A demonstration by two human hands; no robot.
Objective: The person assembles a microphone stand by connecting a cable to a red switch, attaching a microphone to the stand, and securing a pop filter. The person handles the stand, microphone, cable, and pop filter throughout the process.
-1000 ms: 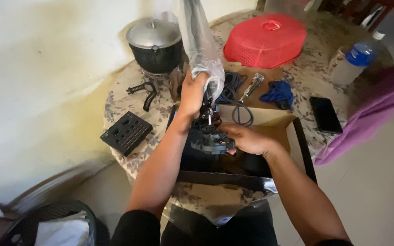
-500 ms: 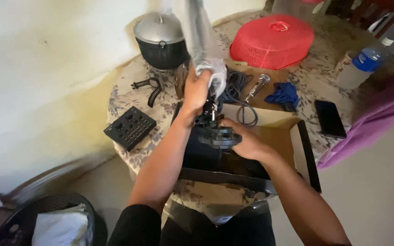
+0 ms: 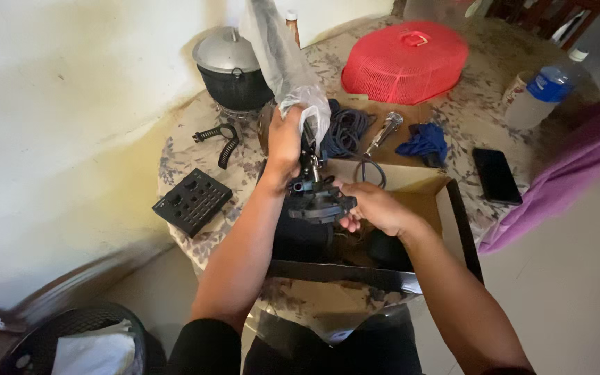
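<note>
At frame centre, the left hand (image 3: 285, 142) wraps its grip around a long black stand in a clear plastic sleeve (image 3: 280, 55) that rises to the upper edge. The right hand (image 3: 373, 207) pinches the stand's black base fitting (image 3: 317, 203), just above an open brown cardboard box (image 3: 411, 182) on the speckled surface (image 3: 480, 83). A red mesh cover (image 3: 405, 61) sits upper right, a clear bottle with a blue label (image 3: 539, 90) at far right.

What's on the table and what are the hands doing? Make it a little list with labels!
left hand: grips a long black stand wrapped in clear plastic, held upright
right hand: holds the black clamp base at the stand's lower end
under the hands: open cardboard box
table: round, speckled stone top
left part: black button box, black strap, lidded pot
middle: microphone, coiled cable, blue cloth
right part: red mesh cover, phone, water bottle
</note>
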